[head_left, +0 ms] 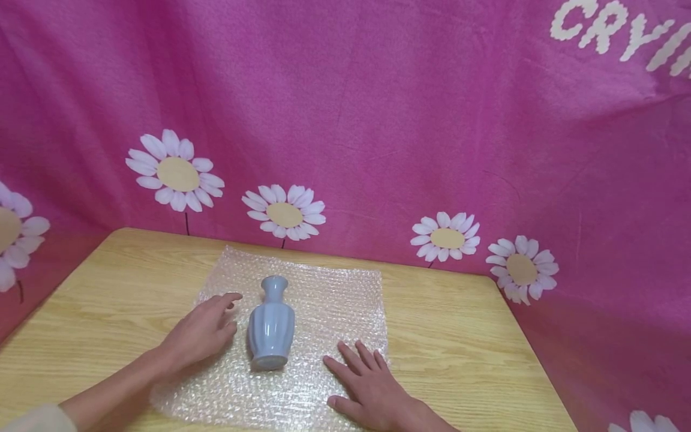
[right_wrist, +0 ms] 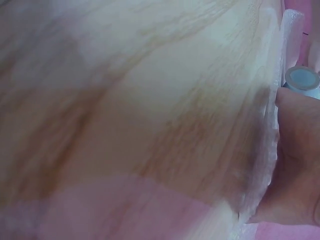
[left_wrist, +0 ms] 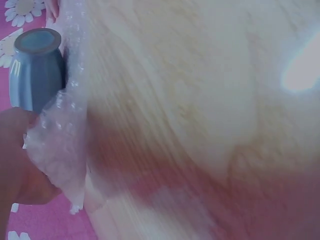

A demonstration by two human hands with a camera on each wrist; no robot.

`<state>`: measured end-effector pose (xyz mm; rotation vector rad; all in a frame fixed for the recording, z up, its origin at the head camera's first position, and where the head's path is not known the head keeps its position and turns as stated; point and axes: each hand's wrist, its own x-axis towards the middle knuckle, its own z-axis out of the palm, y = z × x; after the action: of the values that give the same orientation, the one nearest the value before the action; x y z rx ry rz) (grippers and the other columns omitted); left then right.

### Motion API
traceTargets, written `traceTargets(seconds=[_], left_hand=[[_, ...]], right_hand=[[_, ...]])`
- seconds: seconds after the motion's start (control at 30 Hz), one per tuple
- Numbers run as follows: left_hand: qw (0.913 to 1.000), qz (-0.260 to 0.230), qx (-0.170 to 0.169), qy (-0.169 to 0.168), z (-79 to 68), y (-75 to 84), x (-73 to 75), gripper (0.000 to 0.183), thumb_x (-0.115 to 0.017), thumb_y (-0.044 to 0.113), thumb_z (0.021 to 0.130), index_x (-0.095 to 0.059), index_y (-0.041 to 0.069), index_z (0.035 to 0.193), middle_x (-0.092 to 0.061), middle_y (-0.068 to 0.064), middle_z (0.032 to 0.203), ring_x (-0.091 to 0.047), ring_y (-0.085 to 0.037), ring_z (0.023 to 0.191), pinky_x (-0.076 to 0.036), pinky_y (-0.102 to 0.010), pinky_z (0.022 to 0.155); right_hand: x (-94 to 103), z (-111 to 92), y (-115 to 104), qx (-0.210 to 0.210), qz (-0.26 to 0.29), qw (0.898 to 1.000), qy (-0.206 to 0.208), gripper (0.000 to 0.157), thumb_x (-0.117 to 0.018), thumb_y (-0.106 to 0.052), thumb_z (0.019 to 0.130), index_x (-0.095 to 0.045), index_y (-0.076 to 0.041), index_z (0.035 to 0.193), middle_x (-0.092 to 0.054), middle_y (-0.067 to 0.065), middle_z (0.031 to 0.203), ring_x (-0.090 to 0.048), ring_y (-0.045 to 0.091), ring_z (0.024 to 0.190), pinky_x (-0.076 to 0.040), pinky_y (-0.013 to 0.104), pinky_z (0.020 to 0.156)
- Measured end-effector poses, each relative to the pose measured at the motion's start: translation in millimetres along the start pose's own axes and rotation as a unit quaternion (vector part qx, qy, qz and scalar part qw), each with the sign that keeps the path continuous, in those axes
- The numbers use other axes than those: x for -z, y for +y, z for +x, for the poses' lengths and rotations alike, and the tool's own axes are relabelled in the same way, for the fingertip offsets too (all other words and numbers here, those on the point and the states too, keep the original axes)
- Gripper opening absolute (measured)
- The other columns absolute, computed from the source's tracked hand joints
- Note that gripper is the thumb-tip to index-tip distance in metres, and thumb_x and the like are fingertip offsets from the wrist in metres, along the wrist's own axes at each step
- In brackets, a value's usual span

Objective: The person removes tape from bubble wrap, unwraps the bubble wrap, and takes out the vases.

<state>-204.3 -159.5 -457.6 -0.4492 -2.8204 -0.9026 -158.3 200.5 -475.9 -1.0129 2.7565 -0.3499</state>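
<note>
A glossy blue-grey vase (head_left: 272,324) lies on its side on a sheet of bubble wrap (head_left: 318,312), neck pointing away and base towards me. Just left of the vase is my left hand (head_left: 198,329), its fingers loosely bent and holding nothing, over the wrap's left part. My right hand (head_left: 369,387) rests with spread fingers on the lower right of the wrap, apart from the vase. The left wrist view shows the vase's round base (left_wrist: 37,41) beyond the hand and a raised fold of wrap (left_wrist: 62,145). In the right wrist view the base (right_wrist: 302,78) shows above the hand.
The wrap lies on a light wood-grain table (head_left: 448,336) with rounded far corners. A pink cloth (head_left: 345,120) printed with white daisies hangs behind the table and along its sides.
</note>
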Motion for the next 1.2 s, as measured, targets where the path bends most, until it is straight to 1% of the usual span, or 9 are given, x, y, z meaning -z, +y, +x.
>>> traceTargets(seconds=[0.17,0.23,0.33,0.43,0.47,0.57,0.83,0.93,1.2], left_hand=[[0.9964,-0.083,0.02,0.002,4.2,7.1,-0.4,0.043,-0.059,0.008,0.094,-0.053,-0.005,0.134,-0.064,-0.025,0.117,-0.063,-0.038,0.105,-0.053,-0.054,0.088],[0.992,-0.119,0.041,-0.006,5.9,10.1,-0.8,0.04,-0.057,0.012,0.099,-0.052,-0.005,0.134,-0.064,-0.024,0.116,-0.063,-0.038,0.106,-0.054,-0.052,0.088],[0.9798,-0.174,0.094,-0.029,8.2,14.7,-1.4,0.045,-0.053,0.025,0.104,-0.05,-0.005,0.137,-0.064,-0.023,0.119,-0.063,-0.036,0.107,-0.054,-0.049,0.088],[0.9649,-0.216,0.141,-0.048,10.4,19.1,-1.0,0.055,-0.052,0.037,0.104,-0.046,-0.005,0.139,-0.061,-0.025,0.123,-0.065,-0.033,0.102,-0.055,-0.045,0.084],[0.9615,-0.226,0.148,-0.052,11.0,19.8,-1.3,0.057,-0.052,0.039,0.104,-0.045,-0.005,0.14,-0.06,-0.026,0.125,-0.065,-0.032,0.099,-0.055,-0.044,0.083],[0.9536,-0.246,0.163,-0.06,12.9,21.9,-1.6,0.061,-0.054,0.041,0.103,-0.043,-0.005,0.141,-0.057,-0.027,0.128,-0.065,-0.029,0.099,-0.055,-0.042,0.083],[0.9378,-0.279,0.191,-0.08,19.2,26.9,-4.3,0.067,-0.055,0.041,0.102,-0.036,-0.005,0.146,-0.052,-0.027,0.134,-0.055,-0.039,0.118,-0.054,-0.048,0.089],[0.9335,-0.288,0.196,-0.085,21.1,28.3,-5.9,0.069,-0.056,0.041,0.101,-0.034,-0.005,0.147,-0.052,-0.027,0.135,-0.052,-0.04,0.122,-0.054,-0.048,0.089],[0.9249,-0.305,0.206,-0.095,23.4,32.7,-10.1,0.076,-0.064,0.043,0.095,-0.034,-0.002,0.148,-0.049,-0.029,0.136,-0.054,-0.039,0.119,-0.054,-0.049,0.088]], right_hand=[[-0.4,1,0,-0.006,-0.005,1.0,-0.011,0.065,-0.035,-0.063,0.101,-0.03,-0.031,0.158,-0.024,0.007,0.163,-0.019,0.042,0.147,-0.023,0.07,0.109],[-0.5,1,1,-0.008,-0.006,1.0,-0.014,0.065,-0.034,-0.063,0.101,-0.03,-0.032,0.158,-0.023,0.007,0.164,-0.018,0.042,0.147,-0.022,0.07,0.109],[-0.7,1,1,-0.008,-0.004,1.0,-0.017,0.066,-0.034,-0.064,0.101,-0.029,-0.032,0.158,-0.022,0.006,0.164,-0.017,0.042,0.147,-0.022,0.07,0.109],[-0.7,1,1,-0.009,-0.002,1.0,-0.02,0.066,-0.034,-0.064,0.101,-0.028,-0.033,0.158,-0.022,0.006,0.164,-0.017,0.042,0.147,-0.022,0.07,0.109],[-0.7,1,1,-0.009,-0.002,1.0,-0.021,0.066,-0.034,-0.064,0.101,-0.028,-0.033,0.158,-0.022,0.006,0.164,-0.017,0.042,0.147,-0.022,0.07,0.109],[-0.4,1,2,-0.01,0.001,1.0,-0.025,0.066,-0.033,-0.064,0.101,-0.027,-0.033,0.159,-0.021,0.006,0.164,-0.016,0.041,0.148,-0.021,0.069,0.11],[0.0,1,1,-0.013,0.006,0.999,-0.029,0.065,-0.033,-0.063,0.101,-0.027,-0.033,0.159,-0.02,0.007,0.164,-0.014,0.041,0.148,-0.019,0.069,0.111],[-0.3,1,1,-0.011,0.006,1.0,-0.026,0.065,-0.034,-0.063,0.101,-0.027,-0.033,0.159,-0.02,0.007,0.164,-0.015,0.041,0.148,-0.02,0.07,0.11],[-1.3,1,1,-0.009,0.002,1.0,-0.02,0.065,-0.035,-0.063,0.101,-0.028,-0.032,0.158,-0.022,0.007,0.164,-0.016,0.042,0.148,-0.022,0.07,0.109]])
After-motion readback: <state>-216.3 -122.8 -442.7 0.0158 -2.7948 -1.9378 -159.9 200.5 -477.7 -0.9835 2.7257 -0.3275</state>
